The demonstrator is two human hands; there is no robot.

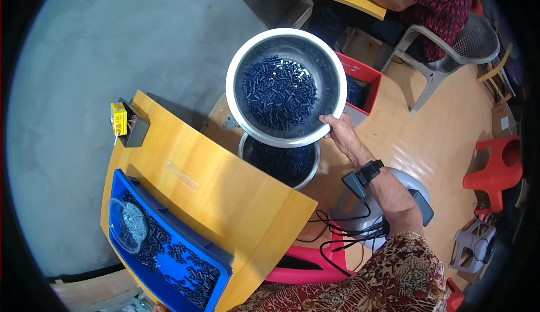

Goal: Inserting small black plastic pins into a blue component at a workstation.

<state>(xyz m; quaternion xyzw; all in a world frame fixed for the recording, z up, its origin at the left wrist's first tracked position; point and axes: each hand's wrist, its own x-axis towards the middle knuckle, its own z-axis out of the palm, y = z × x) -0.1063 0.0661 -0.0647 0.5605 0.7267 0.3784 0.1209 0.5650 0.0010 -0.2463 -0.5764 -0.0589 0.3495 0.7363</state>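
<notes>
My right hand grips the near right rim of a round metal basin, tilted so its inside shows. Many small dark blue-black cylindrical pieces lie in it. Below and partly hidden by it is a second metal basin with similar dark pieces. A blue tray on the table holds more of these pieces and a clear plastic container with pale blue bits inside. Of my left hand, only a sliver shows at the bottom edge, by the tray's near end; its fingers cannot be made out.
The tray rests on a yellow wooden table. At its far corner are a black box and a yellow packet. A red box stands behind the basins. Cables hang beside my right arm. Another person sits beyond.
</notes>
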